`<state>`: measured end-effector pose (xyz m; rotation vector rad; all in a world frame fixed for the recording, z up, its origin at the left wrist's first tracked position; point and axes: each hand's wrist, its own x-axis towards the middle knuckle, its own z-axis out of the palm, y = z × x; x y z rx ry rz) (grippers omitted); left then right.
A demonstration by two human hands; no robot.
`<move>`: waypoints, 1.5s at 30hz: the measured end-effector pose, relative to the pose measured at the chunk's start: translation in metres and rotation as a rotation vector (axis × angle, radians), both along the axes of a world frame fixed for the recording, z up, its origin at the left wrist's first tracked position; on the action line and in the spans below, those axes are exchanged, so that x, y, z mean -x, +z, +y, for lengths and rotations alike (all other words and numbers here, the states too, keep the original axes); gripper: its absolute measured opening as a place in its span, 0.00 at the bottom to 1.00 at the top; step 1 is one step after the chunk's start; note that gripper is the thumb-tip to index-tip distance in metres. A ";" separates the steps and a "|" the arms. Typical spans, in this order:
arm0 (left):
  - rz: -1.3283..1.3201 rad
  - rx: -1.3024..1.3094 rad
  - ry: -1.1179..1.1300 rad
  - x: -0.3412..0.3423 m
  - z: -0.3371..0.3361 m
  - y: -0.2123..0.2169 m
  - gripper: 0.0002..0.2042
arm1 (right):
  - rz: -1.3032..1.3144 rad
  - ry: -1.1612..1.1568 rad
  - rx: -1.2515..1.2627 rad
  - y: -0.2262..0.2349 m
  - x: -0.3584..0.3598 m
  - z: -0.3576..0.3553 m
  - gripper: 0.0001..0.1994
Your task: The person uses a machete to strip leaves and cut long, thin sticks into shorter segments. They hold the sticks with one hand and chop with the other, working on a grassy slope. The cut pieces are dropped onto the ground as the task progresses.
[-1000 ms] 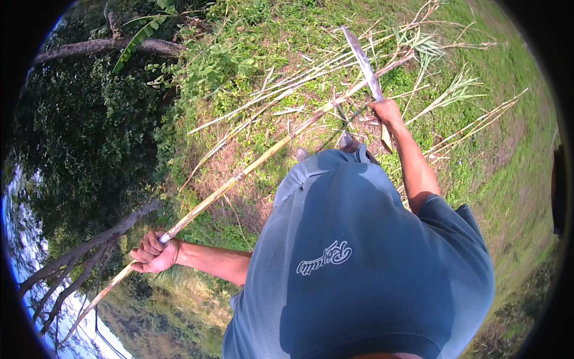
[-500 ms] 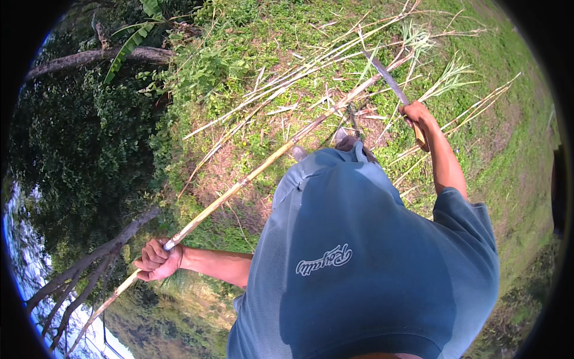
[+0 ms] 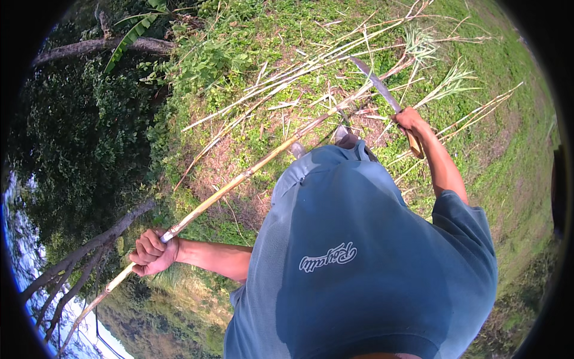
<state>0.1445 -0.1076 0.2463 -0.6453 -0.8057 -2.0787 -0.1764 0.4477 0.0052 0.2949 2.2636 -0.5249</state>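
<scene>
At the left edge of the view, dark leafy bushes [image 3: 72,149] fill the slope, with a grey fallen tree trunk [image 3: 101,46] across the top left corner and bare grey branches [image 3: 78,263] reaching in from the lower left.

The left hand [image 3: 154,251] is closed in a fist around a long, pale yellow, jointed cane stalk [image 3: 239,179]. The fingers [image 3: 143,254] are curled tight together over the stalk, which passes straight through the palm: a short length runs on down and left past the fist towards the lower left edge, and the long part rises up and right across the bare brown patch of ground [image 3: 221,161] towards the middle of the grass.

In the centre, the person's blue-grey short-sleeved shirt [image 3: 359,257] takes up most of the lower half, and the stalk disappears behind its upper edge.

Further right, many cut pale cane stalks with green leafy tops [image 3: 335,54] lie scattered over the green grassy ground [image 3: 514,155], fanning towards the top right corner.

The right hand [image 3: 411,119] is raised above the shoulder and wrapped around the brown wooden handle of a long, curved, grey metal blade [image 3: 376,81]. Its fingers are folded shut around the handle, whose end sticks out below the hand; the blade points up and left, its tip above the far part of the held stalk and not touching it as far as can be seen.
</scene>
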 end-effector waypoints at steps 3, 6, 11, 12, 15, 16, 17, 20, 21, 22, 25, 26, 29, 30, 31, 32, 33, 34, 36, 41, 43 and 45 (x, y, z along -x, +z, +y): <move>-0.020 0.011 -0.018 -0.001 -0.003 0.000 0.21 | -0.010 0.048 -0.014 -0.008 0.000 0.007 0.17; -0.047 -0.005 0.016 -0.009 -0.004 -0.003 0.21 | -0.099 0.057 0.192 0.030 -0.020 -0.027 0.15; -0.082 0.019 0.034 -0.005 -0.005 -0.002 0.21 | 0.051 0.020 0.112 0.014 -0.016 -0.022 0.13; -0.071 0.022 0.029 -0.006 -0.006 -0.001 0.21 | 0.022 0.020 0.087 0.009 -0.009 -0.012 0.15; -0.053 0.007 0.013 -0.003 -0.005 -0.001 0.21 | 0.032 -0.105 0.023 -0.011 0.001 0.022 0.16; -0.050 -0.008 0.012 -0.003 -0.005 -0.003 0.21 | 0.021 -0.098 -0.002 -0.018 0.005 0.035 0.17; -0.049 -0.020 0.012 -0.004 -0.004 -0.003 0.21 | 0.007 -0.091 -0.025 -0.021 0.007 0.040 0.18; -0.040 -0.021 0.002 -0.004 -0.001 -0.006 0.21 | 0.077 -0.079 -0.061 -0.022 0.015 0.047 0.18; -0.029 -0.030 -0.001 -0.005 -0.001 -0.005 0.21 | 0.079 -0.069 -0.116 -0.020 0.016 0.047 0.16; -0.025 -0.028 -0.012 -0.003 -0.002 -0.006 0.21 | 0.084 -0.097 -0.131 -0.031 0.020 0.056 0.15; -0.019 -0.011 -0.021 -0.002 -0.004 -0.005 0.21 | 0.102 -0.125 -0.172 -0.056 0.029 0.082 0.13; -0.018 -0.010 -0.012 -0.001 -0.003 -0.004 0.21 | 0.104 -0.086 -0.168 -0.052 0.031 0.085 0.13; -0.017 -0.007 -0.002 -0.001 -0.004 -0.005 0.21 | 0.054 -0.137 -0.108 -0.027 0.031 0.083 0.13; -0.017 -0.006 -0.001 -0.001 -0.005 -0.005 0.21 | 0.057 -0.114 -0.097 -0.023 0.031 0.084 0.14; -0.017 -0.009 -0.002 0.000 -0.005 -0.005 0.20 | 0.061 -0.093 -0.089 -0.017 0.031 0.085 0.14; -0.020 -0.008 0.001 -0.001 -0.005 -0.006 0.20 | 0.020 -0.089 -0.065 -0.008 0.030 0.081 0.14; -0.022 -0.007 0.004 -0.001 -0.005 -0.006 0.20 | -0.022 -0.084 -0.040 0.003 0.028 0.075 0.14; -0.018 -0.006 -0.001 0.001 -0.003 -0.006 0.20 | -0.061 -0.077 -0.014 0.011 0.030 0.073 0.15; -0.010 -0.005 -0.010 0.006 0.002 -0.005 0.20 | -0.108 0.014 0.010 0.019 0.031 0.071 0.15; -0.022 -0.002 -0.027 0.007 0.001 -0.004 0.20 | -0.264 0.076 0.201 0.058 0.002 0.023 0.12; -0.011 0.012 -0.026 0.011 0.005 -0.002 0.20 | -0.217 0.111 0.214 0.049 -0.010 0.008 0.14; -0.050 0.002 0.009 0.011 0.004 -0.003 0.20 | -0.163 0.115 0.183 0.041 -0.013 -0.002 0.14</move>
